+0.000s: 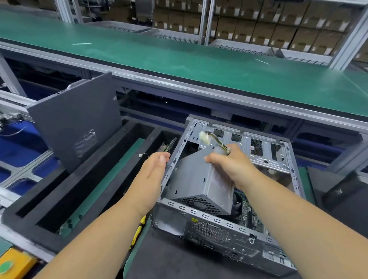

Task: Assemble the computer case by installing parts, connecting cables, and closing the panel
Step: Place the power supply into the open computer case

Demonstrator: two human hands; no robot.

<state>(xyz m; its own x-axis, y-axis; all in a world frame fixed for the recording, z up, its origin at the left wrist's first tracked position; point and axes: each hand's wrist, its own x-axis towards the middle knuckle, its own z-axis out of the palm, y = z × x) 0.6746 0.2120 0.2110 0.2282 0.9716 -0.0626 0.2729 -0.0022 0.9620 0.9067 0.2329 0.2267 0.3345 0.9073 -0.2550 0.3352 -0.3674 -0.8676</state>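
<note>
An open grey computer case (230,224) lies on its side on a dark mat, open side up. A grey power supply (193,181) sits tilted inside it, vent end toward me. My right hand (229,162) grips the power supply's far end together with its cable bundle, whose white connector (204,136) sticks up. My left hand (152,168) rests with straight fingers against the case's left rim. The dark side panel (75,121) stands upright in a foam tray to the left. A green motherboard shows inside the case under my right forearm.
A black foam tray (60,201) with long slots lies left of the case; a circuit board (168,145) stands in one slot. A yellow-handled tool (139,231) lies under my left forearm. A yellow box with a green button (10,268) sits bottom left. A green conveyor (196,62) runs behind.
</note>
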